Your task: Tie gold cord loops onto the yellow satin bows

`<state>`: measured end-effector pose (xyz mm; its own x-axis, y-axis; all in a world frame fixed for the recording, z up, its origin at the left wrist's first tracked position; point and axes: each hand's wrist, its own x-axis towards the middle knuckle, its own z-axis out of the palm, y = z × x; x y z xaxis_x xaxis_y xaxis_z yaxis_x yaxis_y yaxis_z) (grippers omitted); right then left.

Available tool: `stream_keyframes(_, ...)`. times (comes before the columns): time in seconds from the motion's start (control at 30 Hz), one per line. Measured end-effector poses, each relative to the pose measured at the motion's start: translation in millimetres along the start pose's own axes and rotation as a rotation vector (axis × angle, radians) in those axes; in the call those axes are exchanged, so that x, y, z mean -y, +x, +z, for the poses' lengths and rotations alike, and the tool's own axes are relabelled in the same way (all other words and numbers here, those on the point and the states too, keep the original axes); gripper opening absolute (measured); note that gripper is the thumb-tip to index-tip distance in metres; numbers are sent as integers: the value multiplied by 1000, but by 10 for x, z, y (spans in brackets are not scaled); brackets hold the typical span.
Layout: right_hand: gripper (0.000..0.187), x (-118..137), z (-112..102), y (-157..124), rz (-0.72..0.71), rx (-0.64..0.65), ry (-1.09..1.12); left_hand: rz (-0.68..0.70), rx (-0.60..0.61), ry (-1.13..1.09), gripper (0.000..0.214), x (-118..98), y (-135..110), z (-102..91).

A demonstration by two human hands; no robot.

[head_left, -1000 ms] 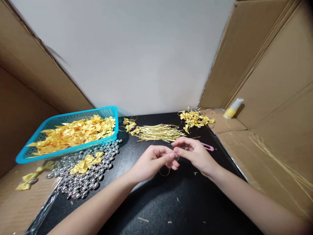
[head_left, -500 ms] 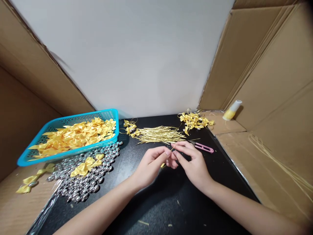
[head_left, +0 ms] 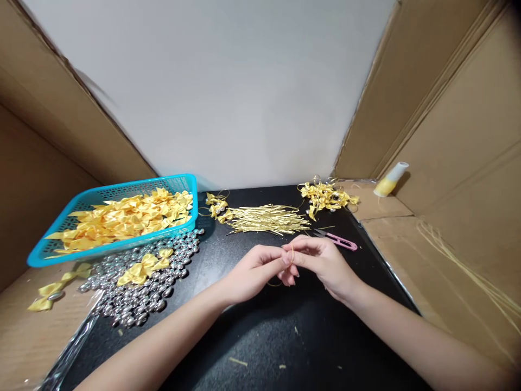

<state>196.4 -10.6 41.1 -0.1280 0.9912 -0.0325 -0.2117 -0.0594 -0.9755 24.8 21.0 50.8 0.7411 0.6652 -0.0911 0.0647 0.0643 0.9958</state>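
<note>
Above the middle of the black table, my left hand (head_left: 262,271) and my right hand (head_left: 321,266) meet with their fingertips together. Both are closed, pinching a thin gold cord (head_left: 292,253) that curves over the right thumb. A loop of it shows below the left fingers; the rest is hidden by the fingers. Just beyond the hands lies a pile of cut gold cords (head_left: 268,218). Pink thread snips (head_left: 340,241) lie to the right of my right hand, blades pointing left.
At the left stands a turquoise basket (head_left: 36,258) of yellow ribbon bows (head_left: 134,217). Silver beads (head_left: 142,304) spread in front of it, with a few bows on top. Corded bows (head_left: 323,196) are heaped at back right. A thread cone (head_left: 391,179) stands on cardboard beside long loose strands (head_left: 468,271).
My fingertips have drawn closer together, and the cord now bends round over the right thumb instead of sticking up straight between the hands. The view has shifted slightly.
</note>
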Motion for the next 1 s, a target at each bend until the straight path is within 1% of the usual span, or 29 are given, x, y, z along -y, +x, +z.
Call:
stream_keyframes(0.07, 23, 53, -2, -4, 45, 19, 1, -23, 28, 58, 33, -16, -5, -27)
stream_keyframes(0.17, 25, 83, -11, -10, 92, 24, -20, -10, 49, 196, 33, -37, -1, -57)
stream_keyframes(0.23, 24, 77, -23, -12, 88, 20, -64, 17, 35, 285, 32, -44, 5, -64)
stream_keyframes(0.3, 21, 61, -37, -12, 40, -30, -160, 43, -10, 309, 24, -38, 10, -53)
stream_keyframes(0.33, 18, 54, -42, -13, 6, -68, -227, 47, -44, 293, 21, -29, 13, -41)
stream_keyframes(0.43, 10, 57, -50, -20, -82, -171, -462, 35, -174, 188, 33, 8, 25, 12)
stream_keyframes(0.47, 8, 69, -51, -24, -101, -189, -527, 27, -220, 136, 32, 20, 31, 28)
stream_keyframes(0.53, 6, 113, -56, -28, -115, -207, -607, 12, -305, 17, 27, 33, 47, 42)
stream_keyframes(0.63, 5, 202, -77, -34, -122, -194, -635, -37, -364, -103, 22, 12, 65, 21)
stream_keyframes(0.73, 5, 263, -81, -56, -160, -184, -682, -41, -364, -93, 20, -43, 58, 2)
stream_keyframes(0.8, 7, 266, -61, -84, -186, -177, -747, -36, -339, -29, 22, -76, 38, 17)
stream_keyframes(0.9, 12, 226, -15, -127, -205, -130, -850, -79, -302, 85, 25, -89, 12, 63)
stream_keyframes(1.0, 13, 181, 10, -141, -183, -111, -888, -102, -322, 64, 23, -63, 16, 84)
